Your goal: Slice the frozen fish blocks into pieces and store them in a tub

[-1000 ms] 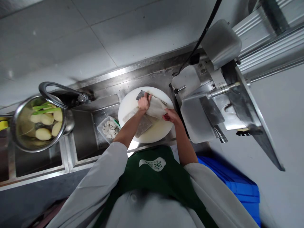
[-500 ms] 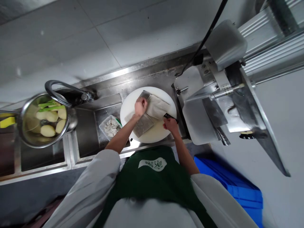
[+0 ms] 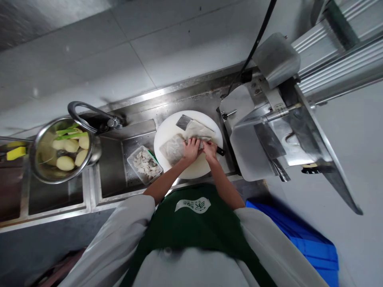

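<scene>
A pale, see-through plastic bag (image 3: 173, 148) lies on the round white cutting board (image 3: 161, 129). My left hand (image 3: 191, 150) grips the bag's right edge with bent fingers. Close beside it, my right hand (image 3: 210, 150) pinches near the same edge, its fingertips partly hidden. A folded pale sheet or wrapper (image 3: 199, 129) lies just beyond my hands. The dark metal corner of a blade (image 3: 183, 122) shows at its upper left. Sticking out right of my right hand is a black knife handle (image 3: 220, 151), touching or almost touching it.
Left of the board stands a plastic tub of whitish pieces (image 3: 146, 165). Further left, a steel pot (image 3: 36, 159) holds peeled potatoes and green stalks, under a curved tap (image 3: 80, 104). A metal slicer (image 3: 269, 119) with a cleaver (image 3: 266, 137) on it is at right, above a blue crate (image 3: 314, 251).
My right hand has let go of the knife handle and moved left to the bag. My left hand has come down and right beside it. The bag has turned over or shifted.
</scene>
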Available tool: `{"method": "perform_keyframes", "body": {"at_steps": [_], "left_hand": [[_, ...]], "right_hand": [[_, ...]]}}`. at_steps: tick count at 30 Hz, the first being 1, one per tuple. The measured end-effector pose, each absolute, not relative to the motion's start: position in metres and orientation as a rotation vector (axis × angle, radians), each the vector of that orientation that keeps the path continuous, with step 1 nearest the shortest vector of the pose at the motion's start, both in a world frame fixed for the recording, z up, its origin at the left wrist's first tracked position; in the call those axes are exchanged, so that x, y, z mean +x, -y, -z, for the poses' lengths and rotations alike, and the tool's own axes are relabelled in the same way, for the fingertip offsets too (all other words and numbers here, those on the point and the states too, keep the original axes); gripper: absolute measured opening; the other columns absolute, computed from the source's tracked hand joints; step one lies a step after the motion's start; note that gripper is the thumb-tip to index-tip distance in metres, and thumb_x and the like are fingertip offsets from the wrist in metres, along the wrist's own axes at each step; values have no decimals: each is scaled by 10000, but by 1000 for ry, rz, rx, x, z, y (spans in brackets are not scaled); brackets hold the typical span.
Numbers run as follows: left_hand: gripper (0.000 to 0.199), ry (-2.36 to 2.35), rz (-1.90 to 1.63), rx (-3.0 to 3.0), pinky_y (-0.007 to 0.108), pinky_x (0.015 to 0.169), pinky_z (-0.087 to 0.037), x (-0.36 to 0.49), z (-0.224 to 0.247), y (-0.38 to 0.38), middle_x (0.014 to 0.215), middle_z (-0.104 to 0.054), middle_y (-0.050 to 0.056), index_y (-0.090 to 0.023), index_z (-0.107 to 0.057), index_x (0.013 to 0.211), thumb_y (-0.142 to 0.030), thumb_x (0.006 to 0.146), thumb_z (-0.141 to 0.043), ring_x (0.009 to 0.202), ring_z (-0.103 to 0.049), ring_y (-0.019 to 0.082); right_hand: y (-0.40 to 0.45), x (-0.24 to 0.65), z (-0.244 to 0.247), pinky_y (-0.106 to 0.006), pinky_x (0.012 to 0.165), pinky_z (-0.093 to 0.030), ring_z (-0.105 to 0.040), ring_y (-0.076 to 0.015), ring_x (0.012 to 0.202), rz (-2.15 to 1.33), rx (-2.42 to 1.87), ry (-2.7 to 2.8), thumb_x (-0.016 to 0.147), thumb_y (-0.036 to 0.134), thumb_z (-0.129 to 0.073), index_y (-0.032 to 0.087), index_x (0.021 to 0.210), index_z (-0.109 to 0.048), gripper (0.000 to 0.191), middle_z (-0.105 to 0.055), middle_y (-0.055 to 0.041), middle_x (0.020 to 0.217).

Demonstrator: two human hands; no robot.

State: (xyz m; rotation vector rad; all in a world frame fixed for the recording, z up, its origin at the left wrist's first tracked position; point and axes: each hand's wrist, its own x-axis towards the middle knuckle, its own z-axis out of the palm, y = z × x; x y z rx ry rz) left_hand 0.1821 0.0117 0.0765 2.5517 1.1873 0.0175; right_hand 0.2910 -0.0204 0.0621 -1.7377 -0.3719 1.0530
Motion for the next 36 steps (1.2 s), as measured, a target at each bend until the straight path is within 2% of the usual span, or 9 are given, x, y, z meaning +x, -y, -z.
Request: {"method": "perform_keyframes", "body": {"at_steps": [6, 9, 11, 13, 18, 22, 27, 33, 36], "left_hand": [[320, -1005, -562, 2157, 445, 1038, -499, 173, -91, -59, 1171, -725, 162, -132, -717, 1176, -258, 1037, -458, 1106, -664, 283], [412, -944, -704, 1945, 366, 861, -558, 167, -111, -88, 1055, -750, 136, -117, -722, 1146, -435, 1054, -476, 928, -689, 241], [483, -863, -735, 1782, 317, 738, -551, 161, -130, -101, 973, -751, 107, -120, -730, 1123, -558, 1007, -562, 801, -667, 206], [532, -803, -720, 1679, 272, 643, -518, 154, -151, -107, 916, -741, 80, -128, -738, 1102, -628, 944, -646, 712, -633, 170], [525, -866, -768, 1557, 215, 547, -440, 117, -194, -100, 754, -668, 22, -154, -740, 977, -661, 844, -761, 599, -561, 120], [557, -998, -858, 1576, 210, 566, -454, 78, -209, -92, 775, -668, 22, -166, -724, 993, -705, 849, -723, 645, -577, 132], [472, -1077, -723, 1836, 212, 527, -402, 59, -221, -103, 699, -591, 16, -163, -711, 877, -632, 916, -675, 641, -549, 138], [408, -930, -411, 1845, 233, 591, -474, 72, -245, -109, 760, -655, 50, -143, -736, 891, -551, 883, -740, 737, -630, 184], [381, -871, -275, 1810, 251, 617, -499, 78, -239, -111, 750, -666, 53, -141, -747, 894, -520, 860, -770, 774, -654, 204]], "right_hand": [[4, 311, -92, -248, 483, -427, -473, -116, 507, -1045, -1646, 474, 872, 603, -669, 217, 707, -577, 430, -507, 27, 576], [-2, 340, -114, -329, 785, -582, -679, -207, 876, -828, -1631, 823, 850, 645, -701, 199, 1036, -713, 483, -713, -67, 941], [-11, 359, -126, -390, 1034, -537, -641, -258, 1205, -735, -1582, 1094, 771, 585, -818, 240, 1346, -649, 691, -670, -96, 1328], [-20, 374, -133, -407, 1149, -465, -565, -278, 1358, -837, -1504, 1353, 730, 521, -877, 278, 1498, -554, 868, -570, -89, 1511], [-6, 377, -118, -420, 1064, -508, -644, -277, 1224, -1101, -1760, 1562, 904, 417, -728, 246, 1566, -481, 726, -674, -118, 1357], [51, 355, -90, -518, 1069, -451, -543, -388, 1299, -872, -2263, 1768, 930, 300, -671, 222, 1545, -520, 637, -605, -197, 1411], [75, 353, -75, -562, 1076, -394, -490, -417, 1280, -624, -2379, 1811, 973, 155, -451, 182, 1597, -475, 625, -578, -256, 1395], [34, 354, -130, -525, 1144, -386, -458, -379, 1362, -638, -1985, 1664, 987, 393, -591, 207, 1569, -496, 618, -552, -191, 1457], [10, 328, -152, -400, 1007, -509, -594, -294, 1201, -968, -1467, 1571, 900, 536, -725, 247, 1460, -591, 644, -660, -100, 1250]]}}
